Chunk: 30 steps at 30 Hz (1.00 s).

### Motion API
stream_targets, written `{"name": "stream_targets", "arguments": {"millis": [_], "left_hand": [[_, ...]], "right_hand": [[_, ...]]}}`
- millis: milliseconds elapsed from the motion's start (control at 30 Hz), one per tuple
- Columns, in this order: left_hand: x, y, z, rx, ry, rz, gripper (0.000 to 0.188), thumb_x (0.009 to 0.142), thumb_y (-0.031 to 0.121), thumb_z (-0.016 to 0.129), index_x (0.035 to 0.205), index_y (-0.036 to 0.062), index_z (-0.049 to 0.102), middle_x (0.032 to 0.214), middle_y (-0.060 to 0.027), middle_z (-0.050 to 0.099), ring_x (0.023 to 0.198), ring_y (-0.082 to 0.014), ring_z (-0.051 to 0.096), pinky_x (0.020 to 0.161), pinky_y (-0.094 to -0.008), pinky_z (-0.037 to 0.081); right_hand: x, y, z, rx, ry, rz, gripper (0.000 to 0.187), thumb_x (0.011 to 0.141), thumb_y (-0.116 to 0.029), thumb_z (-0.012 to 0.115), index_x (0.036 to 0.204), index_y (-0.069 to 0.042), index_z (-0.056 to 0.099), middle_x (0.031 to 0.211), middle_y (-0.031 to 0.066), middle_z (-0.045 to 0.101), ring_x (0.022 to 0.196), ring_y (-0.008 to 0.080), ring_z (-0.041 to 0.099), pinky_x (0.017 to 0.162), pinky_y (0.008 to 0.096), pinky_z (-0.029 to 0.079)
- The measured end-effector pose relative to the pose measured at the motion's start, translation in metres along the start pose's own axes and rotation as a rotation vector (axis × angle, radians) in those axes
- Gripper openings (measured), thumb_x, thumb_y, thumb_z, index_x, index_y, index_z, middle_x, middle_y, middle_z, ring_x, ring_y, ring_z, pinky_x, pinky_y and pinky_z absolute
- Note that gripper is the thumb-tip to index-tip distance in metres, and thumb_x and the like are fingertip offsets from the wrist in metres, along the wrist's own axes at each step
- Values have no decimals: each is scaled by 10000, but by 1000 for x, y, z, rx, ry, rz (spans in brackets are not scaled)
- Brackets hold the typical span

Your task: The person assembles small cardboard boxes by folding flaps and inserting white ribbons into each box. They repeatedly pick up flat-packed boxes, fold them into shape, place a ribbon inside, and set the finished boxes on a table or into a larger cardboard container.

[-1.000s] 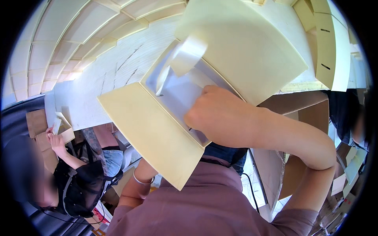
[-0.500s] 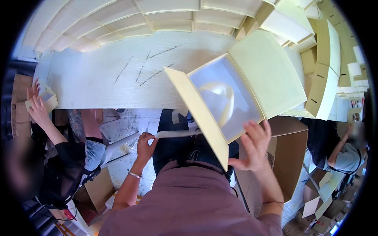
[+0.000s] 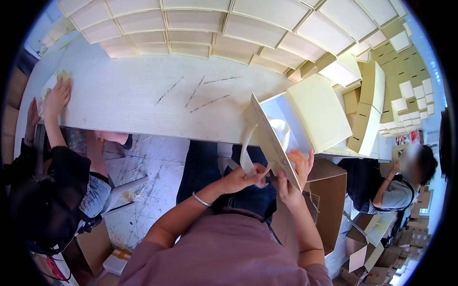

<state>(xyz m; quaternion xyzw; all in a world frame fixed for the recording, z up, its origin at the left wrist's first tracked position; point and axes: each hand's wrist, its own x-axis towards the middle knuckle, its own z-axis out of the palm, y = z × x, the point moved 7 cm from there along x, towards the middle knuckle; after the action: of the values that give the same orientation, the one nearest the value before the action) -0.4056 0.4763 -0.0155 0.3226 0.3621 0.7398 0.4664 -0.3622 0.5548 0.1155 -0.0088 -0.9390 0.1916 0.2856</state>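
An open cream gift box (image 3: 329,112) with a pale lining is tilted over the front edge of the table, its lid folded back to the right. My right hand (image 3: 293,176) grips the near corner of its upright front panel (image 3: 269,138), thumb on the outer face and fingers behind. A white ribbon (image 3: 244,155) loops out in front of that panel, and another loop of it shows inside the box. The fingers of my left hand (image 3: 244,177), a bangle on its wrist, are closed on the ribbon below the panel.
Stacked cream boxes (image 3: 195,21) line the back of the white table (image 3: 129,95), with more at the right. An open brown carton (image 3: 329,205) stands below my right arm. A co-worker's hands (image 3: 56,97) work at the left; another person (image 3: 396,190) sits at the right.
My left hand has moved right and up to the front panel with the ribbon. The box has turned, and my right hand has gone from spread fingers to gripping the panel's corner.
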Motion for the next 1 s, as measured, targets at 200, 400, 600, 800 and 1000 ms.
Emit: {"name": "stream_targets", "arguments": {"millis": [200,400,600,800,1000], "left_hand": [[-73,36,-50,170,417,-198,265,899,262,494,785,30,552,649,19,488,610,-60,461,573,-220,400],[-187,65,-63,423,481,-275,246,879,220,498,735,24,535,628,26,471,592,-66,412,532,-223,328],[-329,69,-104,101,1093,-14,235,899,259,472,738,89,458,602,47,398,518,-49,344,467,-206,282],[-368,115,-128,158,1462,347,281,919,320,442,725,116,434,591,40,383,498,-46,334,453,-203,275],[-304,150,-147,348,1433,346,310,922,360,426,751,101,443,595,27,402,516,-64,367,495,-210,307]], "right_hand": [[-7,5,-7,42,101,-6,151,747,-103,540,842,-1,596,836,101,555,876,275,529,1011,478,185],[-30,-36,24,-2,85,-304,217,612,-173,617,783,-40,625,703,54,515,660,206,513,931,450,316],[32,-145,90,389,-82,-638,267,557,-109,626,813,-36,608,741,71,521,691,221,513,903,468,369],[117,-232,179,507,-139,-814,170,667,-123,604,797,-35,537,757,92,477,828,270,486,965,457,312],[141,-181,178,262,-108,-649,361,722,-212,640,1006,-9,549,1015,162,500,1020,298,467,995,469,277]]}}
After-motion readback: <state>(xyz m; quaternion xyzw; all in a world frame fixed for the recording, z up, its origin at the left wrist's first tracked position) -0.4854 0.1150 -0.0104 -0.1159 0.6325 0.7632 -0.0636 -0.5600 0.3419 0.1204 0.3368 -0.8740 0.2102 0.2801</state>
